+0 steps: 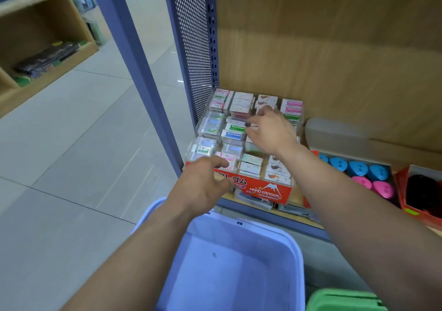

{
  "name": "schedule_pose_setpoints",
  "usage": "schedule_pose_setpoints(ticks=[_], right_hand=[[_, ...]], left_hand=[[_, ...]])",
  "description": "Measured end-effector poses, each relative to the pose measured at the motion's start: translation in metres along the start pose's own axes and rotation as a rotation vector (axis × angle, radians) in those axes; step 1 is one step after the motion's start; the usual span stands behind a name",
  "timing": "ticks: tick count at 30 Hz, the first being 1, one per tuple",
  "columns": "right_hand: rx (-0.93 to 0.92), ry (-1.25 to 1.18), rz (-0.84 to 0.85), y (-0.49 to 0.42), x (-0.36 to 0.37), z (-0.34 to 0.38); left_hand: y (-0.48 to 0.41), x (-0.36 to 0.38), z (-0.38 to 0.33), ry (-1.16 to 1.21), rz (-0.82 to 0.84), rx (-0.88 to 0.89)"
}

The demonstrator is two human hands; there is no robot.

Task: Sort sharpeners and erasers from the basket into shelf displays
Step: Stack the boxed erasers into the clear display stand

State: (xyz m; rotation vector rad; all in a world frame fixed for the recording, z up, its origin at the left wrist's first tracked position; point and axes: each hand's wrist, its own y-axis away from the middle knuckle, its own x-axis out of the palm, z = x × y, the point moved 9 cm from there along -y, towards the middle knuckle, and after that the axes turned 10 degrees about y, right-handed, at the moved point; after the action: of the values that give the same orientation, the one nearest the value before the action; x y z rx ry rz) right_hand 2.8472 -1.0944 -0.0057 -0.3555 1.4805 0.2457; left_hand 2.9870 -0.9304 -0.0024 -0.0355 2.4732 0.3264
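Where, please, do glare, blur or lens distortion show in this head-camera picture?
Head view: the wide-angle lens tilts and slightly bows the blue upright; a bright glint sits on the floor tiles; the right hand over the eraser display is a little smeared and small labels are soft, though HARD ERASER reads; the basket bottom looks washed out.

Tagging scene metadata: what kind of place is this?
Most likely a stationery shop aisle. A tiered eraser display marked Hard Eraser sits on a metal-framed shelf, a tray of blue and pink sharpeners, apparently, lies to its right, and a lilac basket stands below.
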Motion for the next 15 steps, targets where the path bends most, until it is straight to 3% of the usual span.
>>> schedule_pose_setpoints(ticks=[6,12,15], right_hand=[[0.104,-0.152,0.024,0.136,-0.028,-0.052],[0.27,-0.18,0.162,0.337,-0.022,-0.153],[0.332,-0.159,0.237,0.421,-0.002,-0.202]], left_hand=[[0.028,0.052,-0.032,-0.084,0.142,0.012],[0.117,0.185,-0.082,-0.351,0.449,0.244],[0.161,0.253,-0.084,-0.365,0.568,0.291]])
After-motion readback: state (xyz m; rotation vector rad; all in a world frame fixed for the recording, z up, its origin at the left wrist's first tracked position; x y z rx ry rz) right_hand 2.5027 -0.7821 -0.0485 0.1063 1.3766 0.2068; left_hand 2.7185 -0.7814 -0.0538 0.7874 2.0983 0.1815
